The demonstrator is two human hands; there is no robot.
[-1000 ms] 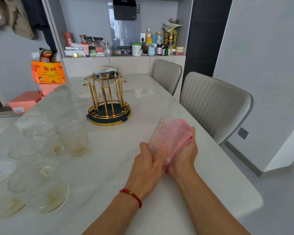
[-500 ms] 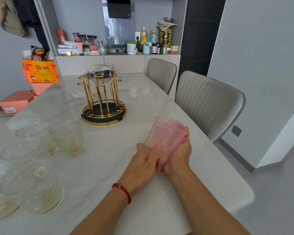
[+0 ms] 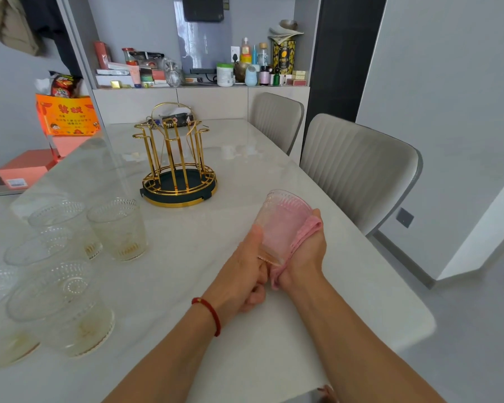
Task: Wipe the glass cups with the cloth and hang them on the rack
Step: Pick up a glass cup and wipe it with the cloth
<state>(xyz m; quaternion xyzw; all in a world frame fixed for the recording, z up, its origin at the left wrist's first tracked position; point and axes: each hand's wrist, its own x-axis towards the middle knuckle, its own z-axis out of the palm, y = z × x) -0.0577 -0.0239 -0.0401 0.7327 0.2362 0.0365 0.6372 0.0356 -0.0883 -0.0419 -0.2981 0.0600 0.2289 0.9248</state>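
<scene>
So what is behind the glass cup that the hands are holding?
The pink cloth lies behind the glass cup, pressed there by the right hand; the left hand holds the near side. The right palm under the cloth is covered.

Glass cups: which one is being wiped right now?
The glass cup held in both hands over the table, pink cloth wrapped around it. The other cups stand untouched at the left.

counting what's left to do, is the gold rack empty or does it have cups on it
Empty. No cups hang on the gold rack; its hooks are bare.
</scene>
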